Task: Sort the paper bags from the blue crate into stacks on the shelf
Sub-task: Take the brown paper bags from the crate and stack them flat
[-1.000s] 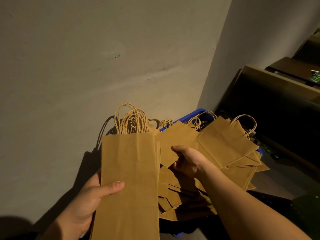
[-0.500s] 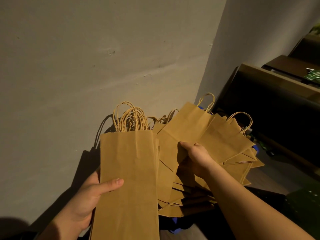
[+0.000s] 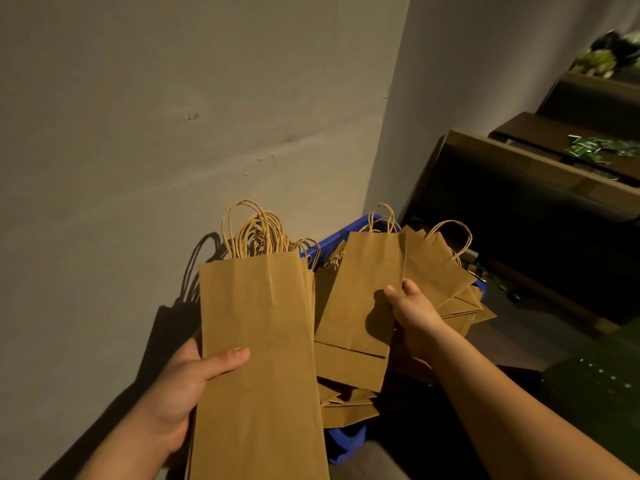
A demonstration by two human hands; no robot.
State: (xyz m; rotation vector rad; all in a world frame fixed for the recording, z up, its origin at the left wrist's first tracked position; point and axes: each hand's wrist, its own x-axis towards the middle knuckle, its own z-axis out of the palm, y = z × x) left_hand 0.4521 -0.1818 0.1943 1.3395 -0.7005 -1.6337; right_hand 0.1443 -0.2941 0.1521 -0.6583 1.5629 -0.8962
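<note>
Since the earlier frame we have lifted one smaller paper bag [image 3: 360, 299] clear of the pile and turned it nearly upright, its twisted handles pointing up toward the wall; before, it lay tilted among the others. Our right hand [image 3: 414, 311] pinches this bag at its right edge, thumb on the front face, the other fingers curled behind it out of sight. Our left hand [image 3: 183, 389] holds the tall stack of bags [image 3: 258, 358] as it did before, thumb pressed flat across the front, the remaining fingers wrapped behind the stack. The stack's handles [image 3: 258, 233] bunch together at its top. The lifted bag sits just beside the stack, to its right, above the blue crate [image 3: 346, 441], whose rim shows behind and below the paper. More loose bags [image 3: 440, 275] fan out in the crate behind our right hand. A dark shelf [image 3: 519, 188] stands to the right, against the pale wall [image 3: 173, 116].
</note>
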